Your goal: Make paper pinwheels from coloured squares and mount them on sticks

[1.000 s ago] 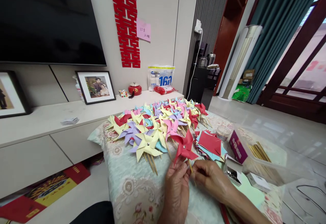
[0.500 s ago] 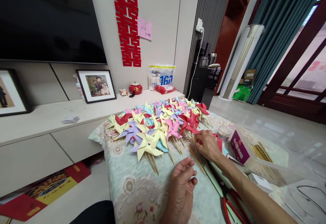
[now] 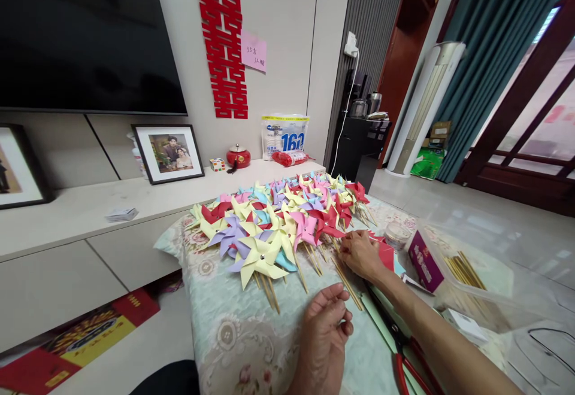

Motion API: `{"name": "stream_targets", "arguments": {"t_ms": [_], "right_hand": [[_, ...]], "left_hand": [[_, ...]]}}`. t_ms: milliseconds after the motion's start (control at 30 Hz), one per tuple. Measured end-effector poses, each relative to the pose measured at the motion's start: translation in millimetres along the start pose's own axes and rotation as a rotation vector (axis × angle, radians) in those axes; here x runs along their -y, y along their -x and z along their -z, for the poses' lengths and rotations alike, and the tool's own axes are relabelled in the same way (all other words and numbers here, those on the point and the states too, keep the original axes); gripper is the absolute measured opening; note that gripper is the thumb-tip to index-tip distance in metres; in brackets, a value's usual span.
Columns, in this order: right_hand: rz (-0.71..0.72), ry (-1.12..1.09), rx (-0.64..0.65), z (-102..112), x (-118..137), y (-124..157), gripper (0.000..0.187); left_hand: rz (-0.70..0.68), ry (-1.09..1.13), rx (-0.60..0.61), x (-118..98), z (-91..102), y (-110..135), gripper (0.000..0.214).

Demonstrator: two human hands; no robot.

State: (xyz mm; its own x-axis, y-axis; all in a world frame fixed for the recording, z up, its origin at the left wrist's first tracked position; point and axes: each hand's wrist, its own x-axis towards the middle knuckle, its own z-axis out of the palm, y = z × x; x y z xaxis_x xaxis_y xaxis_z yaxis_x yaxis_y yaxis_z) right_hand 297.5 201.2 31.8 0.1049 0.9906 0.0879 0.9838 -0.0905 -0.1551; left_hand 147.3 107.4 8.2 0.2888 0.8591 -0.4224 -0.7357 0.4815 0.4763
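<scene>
Many paper pinwheels (image 3: 278, 221) on wooden sticks lie spread over a floral cloth (image 3: 233, 323). My right hand (image 3: 362, 253) reaches forward with its fingers curled on the stack of red paper squares (image 3: 385, 252), beside the newest red pinwheel (image 3: 330, 222). My left hand (image 3: 326, 332) rests low on the cloth, fingers loosely curled with thumb against fingertips, nothing visible in it. Loose wooden sticks (image 3: 348, 281) lie between the two hands.
Red-handled scissors (image 3: 404, 353) lie under my right forearm. A clear plastic box (image 3: 467, 275) with sticks and a purple carton (image 3: 422, 260) stands at the right, a small round tub (image 3: 396, 234) beside it. A low TV cabinet (image 3: 90, 215) with framed photos stands behind.
One second ago both hands held a red pinwheel. It now lies with the others; my right hand moved forward to the red paper stack and my left hand dropped to the cloth.
</scene>
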Motion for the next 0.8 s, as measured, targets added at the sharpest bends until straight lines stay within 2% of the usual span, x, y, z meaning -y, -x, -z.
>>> {"name": "stream_targets", "arguments": {"t_ms": [500, 667, 800], "right_hand": [[0.013, -0.065, 0.031, 1.8, -1.7, -3.4, 0.021], [0.031, -0.108, 0.006, 1.0, -3.2, -0.3, 0.015], [0.056, -0.162, -0.045, 9.1, -14.2, 2.8, 0.014]], "left_hand": [[0.012, -0.007, 0.004, 0.9, 0.3, -1.8, 0.033], [0.013, -0.019, 0.02, 1.1, 1.5, -2.3, 0.033], [0.014, -0.022, 0.023, 0.9, 1.4, -0.8, 0.032]]}}
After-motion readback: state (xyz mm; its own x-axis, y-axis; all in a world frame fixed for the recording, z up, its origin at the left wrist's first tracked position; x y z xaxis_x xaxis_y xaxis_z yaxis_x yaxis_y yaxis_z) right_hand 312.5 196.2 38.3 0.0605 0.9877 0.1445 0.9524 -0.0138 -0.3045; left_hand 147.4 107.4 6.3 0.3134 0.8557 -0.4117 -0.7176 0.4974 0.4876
